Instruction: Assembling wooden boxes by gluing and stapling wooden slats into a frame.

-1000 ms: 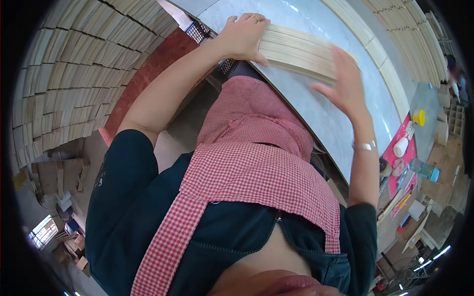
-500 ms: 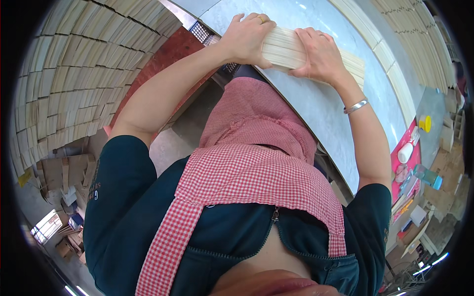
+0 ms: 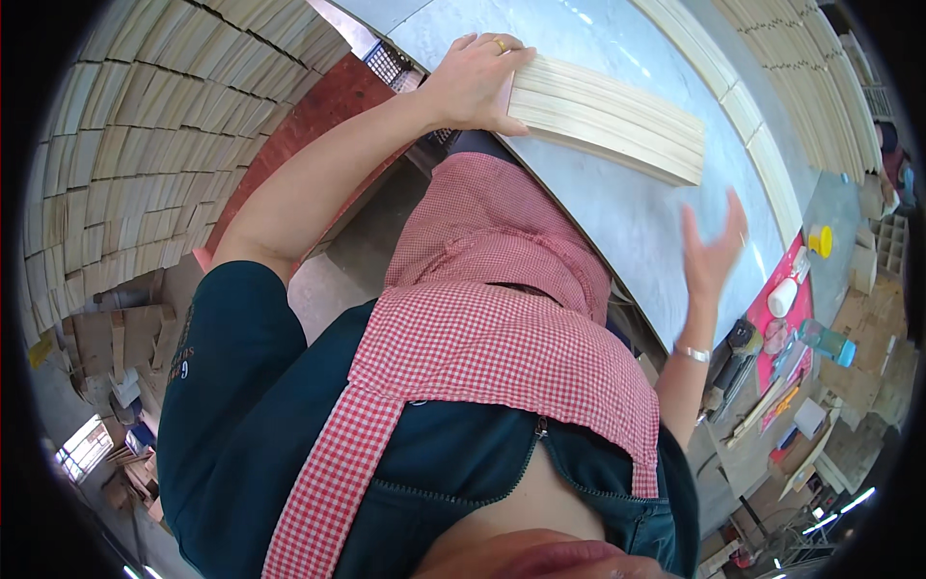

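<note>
A bundle of pale wooden slats (image 3: 608, 121) lies flat on a light grey worktable (image 3: 617, 222). My left hand (image 3: 475, 82) presses on the bundle's left end, fingers spread over the slat ends. My right hand (image 3: 714, 253) hovers off the wood, lifted above the table to the right of the bundle, fingers apart and holding nothing. A bracelet sits on that wrist. A red-and-white checked apron covers my front below the table edge.
Stacks of similar slats (image 3: 145, 154) fill the left side, and more rows (image 3: 772, 96) line the table's far edge. At the right stand a yellow-capped container (image 3: 821, 240), a white bottle (image 3: 783, 297), a clear plastic bottle (image 3: 826, 343) and tools on a red mat (image 3: 786, 328).
My right hand has come off the slat bundle and swung back to the right, now raised and open. The left hand stays pressed on the bundle's left end.
</note>
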`<state>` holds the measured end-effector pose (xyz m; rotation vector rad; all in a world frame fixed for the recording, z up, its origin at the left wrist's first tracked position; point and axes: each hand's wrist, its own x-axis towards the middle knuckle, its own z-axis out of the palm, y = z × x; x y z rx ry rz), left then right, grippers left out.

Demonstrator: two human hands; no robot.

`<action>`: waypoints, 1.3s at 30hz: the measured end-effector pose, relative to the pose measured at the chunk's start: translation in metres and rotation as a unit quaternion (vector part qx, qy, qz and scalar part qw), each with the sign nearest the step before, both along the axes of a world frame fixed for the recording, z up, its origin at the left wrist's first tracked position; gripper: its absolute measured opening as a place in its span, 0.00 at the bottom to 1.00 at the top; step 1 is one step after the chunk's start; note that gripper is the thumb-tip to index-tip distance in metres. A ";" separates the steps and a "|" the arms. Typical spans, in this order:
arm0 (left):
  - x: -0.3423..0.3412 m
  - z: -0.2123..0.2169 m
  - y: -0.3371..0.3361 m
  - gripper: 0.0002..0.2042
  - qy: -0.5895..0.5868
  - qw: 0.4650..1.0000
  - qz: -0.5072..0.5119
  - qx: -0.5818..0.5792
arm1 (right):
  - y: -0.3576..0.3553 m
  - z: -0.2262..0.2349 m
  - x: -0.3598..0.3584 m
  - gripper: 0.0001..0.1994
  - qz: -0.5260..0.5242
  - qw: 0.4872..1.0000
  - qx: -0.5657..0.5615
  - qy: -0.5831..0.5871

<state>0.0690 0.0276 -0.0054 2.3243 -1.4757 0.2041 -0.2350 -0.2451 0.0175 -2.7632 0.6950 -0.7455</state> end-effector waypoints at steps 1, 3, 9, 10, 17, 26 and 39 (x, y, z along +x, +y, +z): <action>0.001 -0.001 0.000 0.44 0.001 1.000 -0.002 -0.001 | -0.014 -0.006 -0.040 0.32 -0.075 0.997 -0.013 -0.003; 0.001 -0.002 0.004 0.43 0.011 1.000 -0.006 -0.010 | -0.033 -0.009 -0.118 0.29 -0.202 0.976 -0.041 0.068; -0.010 -0.005 0.011 0.42 -0.042 0.999 -0.003 -0.033 | -0.019 -0.050 -0.257 0.30 -0.415 0.886 -0.108 0.175; -0.011 -0.006 0.011 0.42 -0.064 0.997 0.000 -0.037 | -0.018 -0.054 -0.261 0.30 -0.409 0.887 -0.133 0.169; -0.010 -0.013 0.012 0.38 -0.043 0.996 -0.020 -0.080 | -0.043 -0.055 -0.282 0.29 -0.453 0.859 -0.109 0.215; -0.006 -0.041 0.013 0.38 0.210 0.945 -0.089 -0.236 | -0.079 0.024 -0.237 0.19 -0.461 0.849 0.103 0.238; -0.004 -0.042 0.003 0.50 0.256 0.930 -0.054 -0.260 | 0.016 0.140 0.025 0.12 -0.193 0.950 0.215 0.120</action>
